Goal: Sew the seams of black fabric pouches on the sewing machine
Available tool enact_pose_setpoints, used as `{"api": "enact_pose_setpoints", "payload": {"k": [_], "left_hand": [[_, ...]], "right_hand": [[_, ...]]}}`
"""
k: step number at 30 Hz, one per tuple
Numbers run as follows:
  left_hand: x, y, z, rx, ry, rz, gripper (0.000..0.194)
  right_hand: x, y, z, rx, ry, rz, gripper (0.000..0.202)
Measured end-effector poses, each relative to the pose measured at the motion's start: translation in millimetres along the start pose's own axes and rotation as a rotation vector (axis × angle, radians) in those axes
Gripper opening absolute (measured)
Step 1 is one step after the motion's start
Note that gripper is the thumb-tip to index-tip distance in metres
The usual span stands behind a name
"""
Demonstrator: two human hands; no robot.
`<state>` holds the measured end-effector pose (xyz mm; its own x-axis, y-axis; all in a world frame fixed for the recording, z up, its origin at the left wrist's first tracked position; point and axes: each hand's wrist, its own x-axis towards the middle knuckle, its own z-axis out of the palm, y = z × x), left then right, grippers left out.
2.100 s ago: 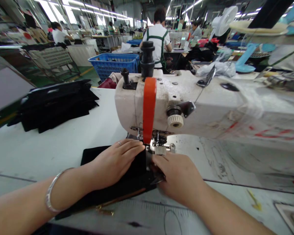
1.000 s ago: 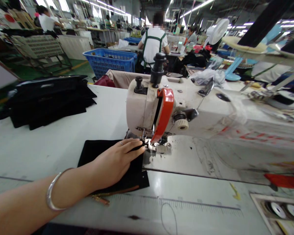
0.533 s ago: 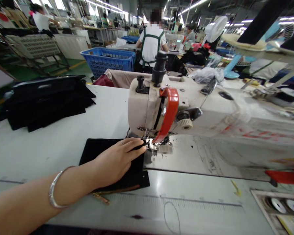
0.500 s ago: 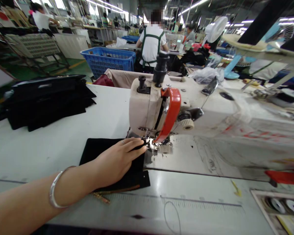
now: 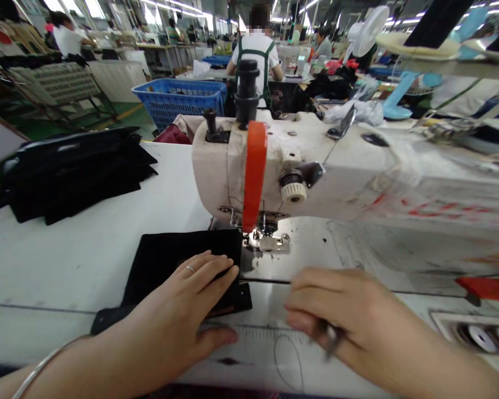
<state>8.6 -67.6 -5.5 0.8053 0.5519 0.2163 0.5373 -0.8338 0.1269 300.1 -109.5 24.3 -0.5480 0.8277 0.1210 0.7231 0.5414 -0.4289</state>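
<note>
My left hand [image 5: 183,302] lies with its fingers stretched over a black fabric piece [image 5: 162,249], pressing it against the table. The piece's right edge lies beside the presser foot [image 5: 255,241] of the sewing machine [image 5: 341,172]. A narrow black strip [image 5: 244,296] with a small pale dot sticks out below it, partly covered by my hand. My right hand [image 5: 336,310], blurred, hovers over the table front with curled fingers. It is closed around a small dark metal tool [image 5: 335,338], whose exact kind the blur hides. A red lever guard [image 5: 255,172] fronts the machine head.
A stack of black pieces [image 5: 75,172] lies on the table at left. Behind stand a blue basket [image 5: 178,102] and a seated co-worker [image 5: 253,52]. Bobbins [image 5: 480,338] sit in a tray at right. A ruler scale [image 5: 266,335] marks the table front.
My right hand has come into view from the right with the metal tool. My left hand has drawn back from the presser foot toward me, and its thumb is now spread. The view has shifted slightly.
</note>
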Motion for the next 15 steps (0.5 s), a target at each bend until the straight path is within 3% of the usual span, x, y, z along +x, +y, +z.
{"api": "enact_pose_setpoints", "payload": {"k": [2,5,9,15], "left_hand": [[-3.0,5.1,8.1,0.017,0.044,0.003,0.052],[-1.1,7.2,15.8,0.019,0.088,0.044,0.043],[2.5,3.1,14.4,-0.005,0.115,0.081,0.039],[6.9,-10.8,14.1,-0.059,0.095,0.092,0.045]], "right_hand": [[29.0,-0.9,16.9,0.029,-0.116,-0.08,0.023],[56.1,-1.2,40.3,-0.062,-0.1,-0.115,0.049],[58.6,0.8,55.6,-0.068,-0.087,-0.092,0.057],[57.8,4.5,58.2,-0.062,-0.089,-0.043,0.06]]}}
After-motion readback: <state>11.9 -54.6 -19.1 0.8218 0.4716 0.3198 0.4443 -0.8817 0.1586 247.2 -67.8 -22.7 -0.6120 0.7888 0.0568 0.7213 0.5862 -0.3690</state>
